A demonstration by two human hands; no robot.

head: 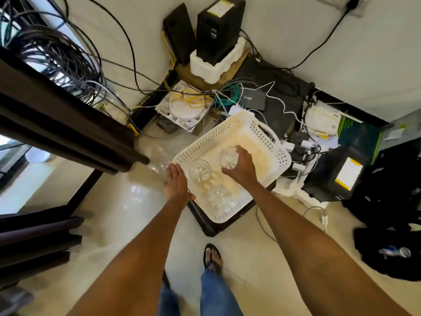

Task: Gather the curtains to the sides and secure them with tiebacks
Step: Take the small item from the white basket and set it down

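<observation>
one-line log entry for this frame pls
right hand: grips glass | left hand: flat on basket rim | curtains: untied

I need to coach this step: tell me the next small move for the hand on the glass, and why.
Probably lower the clear glass the right hand grips onto the bare floor of the white basket, then let go. Two other glasses already stand there, and the left hand rests flat on the near rim.

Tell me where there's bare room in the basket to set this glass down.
Free: the basket's far half, beyond the right hand and its glass. Crowded: the near half, with two glasses.
</observation>
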